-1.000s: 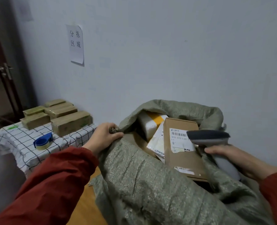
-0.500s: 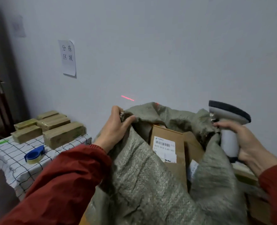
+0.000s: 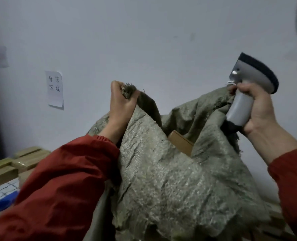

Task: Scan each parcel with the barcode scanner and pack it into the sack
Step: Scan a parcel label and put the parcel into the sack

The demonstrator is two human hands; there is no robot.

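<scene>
The grey-green woven sack (image 3: 170,180) hangs lifted in the middle of the view. My left hand (image 3: 121,103) grips the sack's rim at its left corner, raised high. My right hand (image 3: 255,108) holds the grey barcode scanner (image 3: 248,87) by its handle and also pinches the sack's right rim against it. A corner of a brown cardboard parcel (image 3: 180,142) shows in the sack's mouth; the other parcels inside are hidden by the fabric.
A table with a checked cloth (image 3: 0,192) stands at the lower left, bearing several tan boxes (image 3: 13,164) and a blue tape roll (image 3: 2,204). A paper sign (image 3: 54,89) hangs on the grey wall behind.
Both hands have pulled the sack's rim upward, so the fabric now covers most of the parcels. The labelled brown box sank from view. The scanner rose with my right hand.
</scene>
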